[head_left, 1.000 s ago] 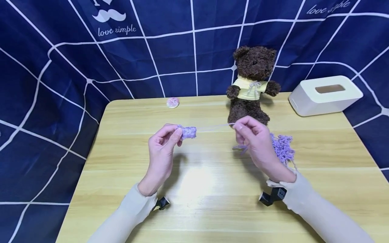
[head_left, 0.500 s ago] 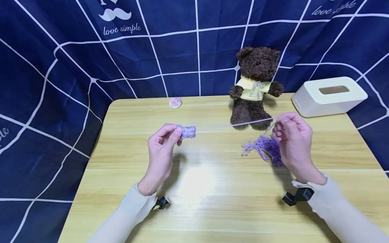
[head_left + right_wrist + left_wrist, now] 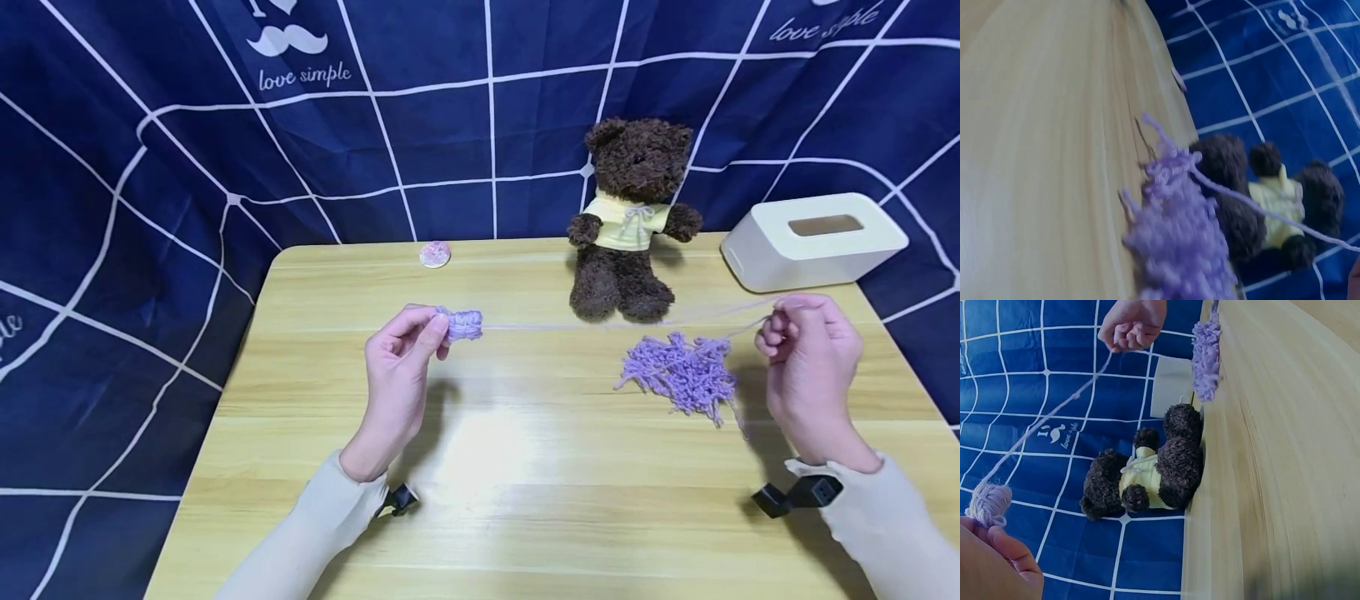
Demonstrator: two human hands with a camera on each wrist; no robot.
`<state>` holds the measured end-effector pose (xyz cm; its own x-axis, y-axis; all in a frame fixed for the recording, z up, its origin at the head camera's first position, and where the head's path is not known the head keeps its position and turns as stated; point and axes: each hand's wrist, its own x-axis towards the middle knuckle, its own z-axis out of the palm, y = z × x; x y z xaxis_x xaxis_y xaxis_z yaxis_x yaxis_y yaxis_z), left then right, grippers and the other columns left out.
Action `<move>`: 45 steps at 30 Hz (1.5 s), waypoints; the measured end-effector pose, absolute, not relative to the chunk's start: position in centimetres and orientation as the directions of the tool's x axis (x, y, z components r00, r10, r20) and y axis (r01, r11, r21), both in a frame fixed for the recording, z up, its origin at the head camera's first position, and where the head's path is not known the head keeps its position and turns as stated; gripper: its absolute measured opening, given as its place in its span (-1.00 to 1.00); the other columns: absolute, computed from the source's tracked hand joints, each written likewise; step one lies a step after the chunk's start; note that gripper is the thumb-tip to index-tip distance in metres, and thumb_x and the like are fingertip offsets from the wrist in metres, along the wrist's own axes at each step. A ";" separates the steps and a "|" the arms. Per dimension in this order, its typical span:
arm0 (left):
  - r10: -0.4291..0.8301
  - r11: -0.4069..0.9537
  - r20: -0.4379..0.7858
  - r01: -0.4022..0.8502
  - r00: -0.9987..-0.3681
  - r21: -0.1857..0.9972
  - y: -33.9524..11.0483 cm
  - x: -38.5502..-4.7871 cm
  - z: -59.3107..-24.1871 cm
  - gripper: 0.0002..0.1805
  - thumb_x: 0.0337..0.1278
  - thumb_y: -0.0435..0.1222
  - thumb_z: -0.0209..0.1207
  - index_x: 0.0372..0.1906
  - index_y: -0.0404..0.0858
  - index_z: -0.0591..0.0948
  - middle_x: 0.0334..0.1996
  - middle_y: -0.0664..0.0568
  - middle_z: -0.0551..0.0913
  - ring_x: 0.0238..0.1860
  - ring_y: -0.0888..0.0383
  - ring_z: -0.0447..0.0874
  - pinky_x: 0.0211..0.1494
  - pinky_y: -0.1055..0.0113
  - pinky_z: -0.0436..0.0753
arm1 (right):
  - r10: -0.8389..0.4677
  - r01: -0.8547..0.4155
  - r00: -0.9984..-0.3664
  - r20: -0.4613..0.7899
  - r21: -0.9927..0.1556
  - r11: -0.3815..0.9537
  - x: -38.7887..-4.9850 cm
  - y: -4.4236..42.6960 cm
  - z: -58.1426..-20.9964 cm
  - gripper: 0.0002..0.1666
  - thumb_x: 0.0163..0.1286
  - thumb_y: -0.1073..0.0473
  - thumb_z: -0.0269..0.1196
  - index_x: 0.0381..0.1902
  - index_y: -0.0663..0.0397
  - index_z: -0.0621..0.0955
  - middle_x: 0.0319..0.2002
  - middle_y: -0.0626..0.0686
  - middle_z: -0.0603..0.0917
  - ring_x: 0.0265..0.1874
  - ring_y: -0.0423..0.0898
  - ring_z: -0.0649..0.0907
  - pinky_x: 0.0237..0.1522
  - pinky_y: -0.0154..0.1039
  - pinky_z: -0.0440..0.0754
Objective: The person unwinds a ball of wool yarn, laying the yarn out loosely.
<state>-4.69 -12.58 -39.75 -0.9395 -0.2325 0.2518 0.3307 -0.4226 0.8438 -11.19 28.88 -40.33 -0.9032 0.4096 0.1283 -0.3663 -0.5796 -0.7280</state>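
Between thumb and fingers, my left hand (image 3: 397,375) pinches a small wound bundle of lilac yarn (image 3: 465,324), which shows as a rounded wad in the left wrist view. A strand of yarn (image 3: 1054,413) runs taut from the bundle across to my right hand (image 3: 813,371), whose curled fingers pinch it off to the right. Below and left of that hand, a loose crinkly purple knitted piece (image 3: 678,375) lies on the table. Another length of yarn (image 3: 1254,205) rises from this piece toward the right hand, which is mostly outside the right wrist view.
Behind the knitted piece a brown teddy bear (image 3: 633,221) in a yellow top leans near the curtain. A white tissue box (image 3: 813,242) stands at the back right. A pink round disc (image 3: 435,254) lies at the rear edge of the wooden table (image 3: 525,533).
My right hand has moved well to the right, drawing the strand out longer. The knitted piece has shifted and spread, and lies uncovered now. My left hand holds nearly still with the bundle.
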 end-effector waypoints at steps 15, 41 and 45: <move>-0.254 -0.427 0.261 0.350 -0.931 0.834 -13.0 -4.6 -39.9 -0.93 0.45 -0.54 0.29 -0.14 -0.51 0.74 -0.27 -0.07 0.67 -0.34 0.12 0.59 -0.28 0.39 0.55 | 0.661 -0.468 -0.748 -0.062 -0.656 -0.592 -13.8 35.4 -39.6 -0.88 0.48 0.61 0.18 -0.32 0.59 0.49 -0.64 0.21 0.48 -0.78 -0.05 0.39 -0.87 -0.34 0.19; -0.211 -0.446 0.231 0.304 -0.950 0.842 -12.4 -4.2 -39.7 -0.94 0.43 -0.52 0.27 -0.19 -0.38 0.73 -0.38 -0.04 0.77 -0.38 0.15 0.71 -0.31 0.41 0.64 | -0.128 -0.079 -0.989 0.073 -0.996 0.044 -9.0 23.8 -39.3 -0.72 0.72 0.23 0.21 0.22 0.25 0.69 -0.09 0.01 0.72 -0.30 -0.12 0.61 -0.29 -0.38 0.66; -0.167 -0.425 0.260 0.307 -0.951 0.852 -12.1 -4.2 -39.6 -0.86 0.41 -0.56 0.26 -0.21 -0.29 0.73 -0.38 -0.04 0.81 -0.37 0.15 0.77 -0.28 0.40 0.69 | -0.290 -0.240 -0.940 0.179 -0.952 0.191 -8.5 19.4 -38.6 -0.67 0.74 0.25 0.16 0.32 0.15 0.68 -0.22 0.07 0.65 -0.35 -0.01 0.59 -0.37 -0.31 0.64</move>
<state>-4.16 -12.09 -39.60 -0.9511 -0.1672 0.2599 0.3073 -0.4248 0.8515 -8.46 19.45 -38.62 -0.9402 -0.2899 0.1790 -0.2402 0.1911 -0.9517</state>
